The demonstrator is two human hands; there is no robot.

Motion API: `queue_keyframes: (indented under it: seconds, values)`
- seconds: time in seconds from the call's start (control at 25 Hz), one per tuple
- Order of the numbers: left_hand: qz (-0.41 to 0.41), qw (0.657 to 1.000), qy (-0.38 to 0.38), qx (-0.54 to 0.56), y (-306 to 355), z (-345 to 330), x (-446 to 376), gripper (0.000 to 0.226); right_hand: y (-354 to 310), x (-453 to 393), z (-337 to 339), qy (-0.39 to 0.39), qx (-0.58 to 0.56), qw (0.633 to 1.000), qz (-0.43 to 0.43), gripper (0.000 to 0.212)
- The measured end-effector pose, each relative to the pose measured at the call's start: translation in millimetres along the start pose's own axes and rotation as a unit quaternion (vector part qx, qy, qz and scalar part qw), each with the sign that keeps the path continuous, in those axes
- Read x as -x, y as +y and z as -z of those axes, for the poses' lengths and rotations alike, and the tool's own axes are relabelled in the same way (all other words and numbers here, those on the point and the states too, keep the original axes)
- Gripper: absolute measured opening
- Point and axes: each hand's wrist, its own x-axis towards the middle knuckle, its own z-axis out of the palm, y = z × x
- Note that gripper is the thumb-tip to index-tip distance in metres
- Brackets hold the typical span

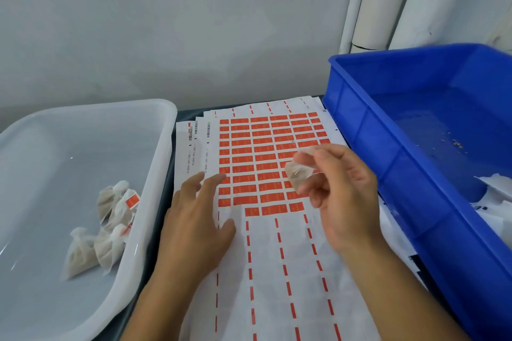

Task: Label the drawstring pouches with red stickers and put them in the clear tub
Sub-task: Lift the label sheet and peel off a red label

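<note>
My right hand (340, 196) holds a small whitish drawstring pouch (300, 174) in its fingers above the sticker sheet (266, 163), which carries rows of red stickers on white backing. My left hand (199, 219) lies flat on the sheet's left side, fingers spread, holding nothing. The clear tub (155, 163) stands at the left. Inside it lie several pouches (110, 227), some showing a red sticker. The nearer part of the sheet shows bare backing with red dashes.
A blue crate (415, 163) stands tilted at the right, with crumbs on its floor and white pouches in its lower right corner (496, 188). More sheets lie stacked under the top one. A grey wall and white pipes (382, 0) stand behind.
</note>
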Motion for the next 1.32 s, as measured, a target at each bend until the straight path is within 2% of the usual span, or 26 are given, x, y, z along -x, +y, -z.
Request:
queue_keyframes:
  seconds: [0.12, 0.2, 0.36, 0.56, 0.68, 0.8, 0.96, 1.04, 1.16, 1.24, 1.32]
  values:
    - [-0.045, 0.995, 0.021, 0.084, 26, -5, 6, 0.063, 0, -7, 8, 0.103, -0.026, 0.994, -0.001, 0.015]
    - [-0.057, 0.992, -0.007, 0.115, 48, -10, 8, 0.05, 3, -10, 12, 0.168, -0.02, 0.986, -0.004, 0.009]
    - [-0.07, 0.992, -0.064, 0.085, 89, -24, -1, 0.053, 7, -12, 16, 0.211, -0.014, 0.977, 0.003, 0.005]
    - [-0.092, 0.995, 0.033, -0.019, 121, -35, -34, 0.062, 7, -13, 18, 0.207, -0.009, 0.978, 0.008, 0.004]
    - [-0.072, 0.997, -0.01, -0.023, 129, -41, -52, 0.039, 6, -14, 17, 0.205, -0.005, 0.979, 0.015, 0.008]
    - [-0.085, 0.996, 0.023, 0.03, 126, -43, -54, 0.021, 8, -14, 18, 0.198, 0.0, 0.98, 0.018, 0.008]
    - [-0.08, 0.983, 0.065, 0.152, 112, -32, -41, 0.003, 10, -16, 17, 0.175, 0.005, 0.985, 0.008, 0.013]
    - [-0.106, 0.974, 0.11, 0.167, 104, -25, -33, 0.005, 11, -15, 15, 0.161, 0.013, 0.987, 0.002, 0.014]
    - [-0.162, 0.958, 0.175, 0.161, 90, -17, -23, 0.021, 14, -13, 14, 0.15, 0.032, 0.988, 0.005, 0.014]
    - [-0.148, 0.95, 0.171, 0.215, 80, -12, -17, 0.018, 15, -12, 13, 0.136, 0.037, 0.99, 0.005, 0.014]
    - [-0.103, 0.932, 0.138, 0.32, 74, -9, -11, 0.021, 16, -11, 12, 0.119, 0.041, 0.992, 0.002, 0.013]
